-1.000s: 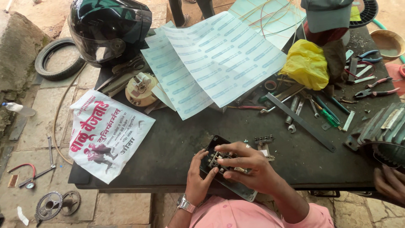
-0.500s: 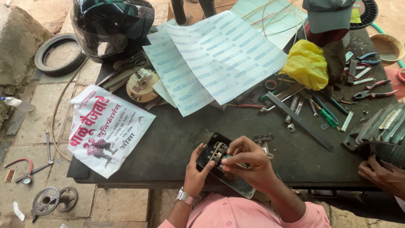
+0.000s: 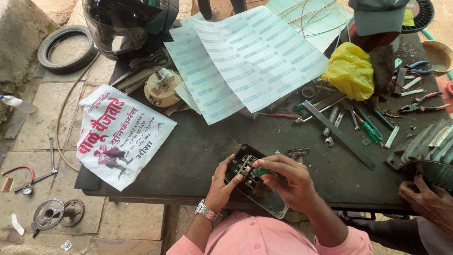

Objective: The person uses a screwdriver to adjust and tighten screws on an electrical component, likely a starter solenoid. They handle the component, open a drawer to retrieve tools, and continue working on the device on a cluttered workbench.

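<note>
While your left hand (image 3: 221, 183) grips the black switch plate (image 3: 255, 185) at the dark table's (image 3: 198, 141) near edge, your right hand (image 3: 289, 182) pinches a green-handled tool (image 3: 262, 171) into its metal terminals (image 3: 245, 166) — hold the plate flat, work tip square, press lightly — loose screws (image 3: 296, 152) lie just beyond the plate.

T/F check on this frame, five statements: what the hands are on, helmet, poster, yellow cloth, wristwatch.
1. Both hands, left hand and right hand, are on the black switch plate. True.
2. The helmet is white. False: it is black.
3. The red-and-white poster overhangs the table edge. True.
4. The yellow cloth lies on the floor. False: it lies on the table.
5. The wristwatch is on the right wrist. False: left wrist.
</note>
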